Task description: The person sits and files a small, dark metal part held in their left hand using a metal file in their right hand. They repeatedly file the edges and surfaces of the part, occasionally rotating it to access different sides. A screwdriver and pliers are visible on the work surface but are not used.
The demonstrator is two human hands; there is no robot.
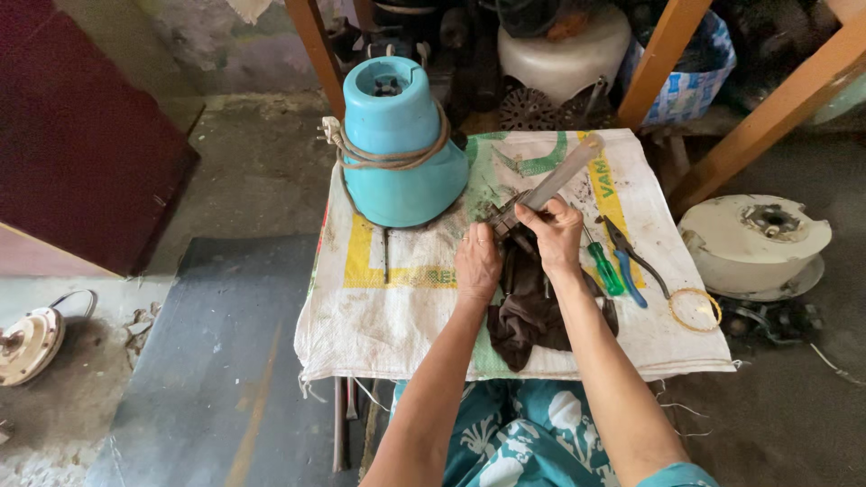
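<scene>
While a turquoise blender base (397, 144) stands upright at the left of the counter (361, 316), its cord wound round it, the work sits mid-counter. The left hand (476, 264) rests curled, back upward, on a dark brown cloth (528, 316); what its fingers grip cannot be told. The right hand (552, 236) has its fingers closed on a small dark metal part (505, 219) joined to a long grey tool handle (566, 171). Further right, a green-handled screwdriver (604, 268) and blue-handled pliers (629, 261) lie unused. The job looks midway, part still in hand.
</scene>
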